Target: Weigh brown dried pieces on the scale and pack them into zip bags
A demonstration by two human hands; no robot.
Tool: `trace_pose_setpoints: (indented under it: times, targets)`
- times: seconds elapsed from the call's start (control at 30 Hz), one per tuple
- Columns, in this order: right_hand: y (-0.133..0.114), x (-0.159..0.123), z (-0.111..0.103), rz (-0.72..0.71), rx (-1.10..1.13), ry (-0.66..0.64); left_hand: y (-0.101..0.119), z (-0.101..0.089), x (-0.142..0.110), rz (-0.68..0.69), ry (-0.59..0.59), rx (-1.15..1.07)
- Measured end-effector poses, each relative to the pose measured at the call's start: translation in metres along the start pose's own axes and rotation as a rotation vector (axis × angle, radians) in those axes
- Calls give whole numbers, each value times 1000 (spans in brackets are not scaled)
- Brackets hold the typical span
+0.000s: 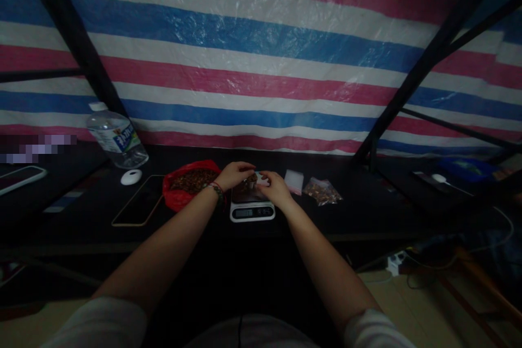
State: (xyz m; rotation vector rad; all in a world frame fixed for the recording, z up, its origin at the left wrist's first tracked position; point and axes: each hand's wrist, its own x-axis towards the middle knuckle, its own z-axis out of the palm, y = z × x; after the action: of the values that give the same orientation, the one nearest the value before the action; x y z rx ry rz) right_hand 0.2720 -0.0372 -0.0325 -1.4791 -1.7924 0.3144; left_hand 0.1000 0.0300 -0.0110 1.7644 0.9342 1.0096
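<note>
A digital scale (253,212) with a lit display stands on the dark table, and both hands are over its plate. Between them is a small clear plastic bag (252,179) with brown bits in it, partly hidden by the fingers. My left hand (233,175), with bracelets at the wrist, has its fingers closed on the bag's left side. On the right side, my right hand (276,189) pinches the bag too. Just left of the scale lies an open red plastic bag (173,198) full of small brown pieces (193,179); their kind is too dim to tell.
Right of the scale lie a stack of flat clear bags (293,181) and a filled clear bag (323,191). A phone (138,201), a white rounded case (131,176) and a large plastic bottle (118,136) are at left. Striped sheeting (253,87) hangs behind, between dark metal posts (408,89).
</note>
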Motion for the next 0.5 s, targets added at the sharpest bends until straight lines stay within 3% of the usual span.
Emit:
trace_pose_setpoints:
  times: [0.3,0.5]
  targets:
    - [-15,19,-1,12,25,-26,-2,-3,4,-24,-88,198]
    - [-18,22,3,51,48,-14,-4,-1,-1,-29,-26,207]
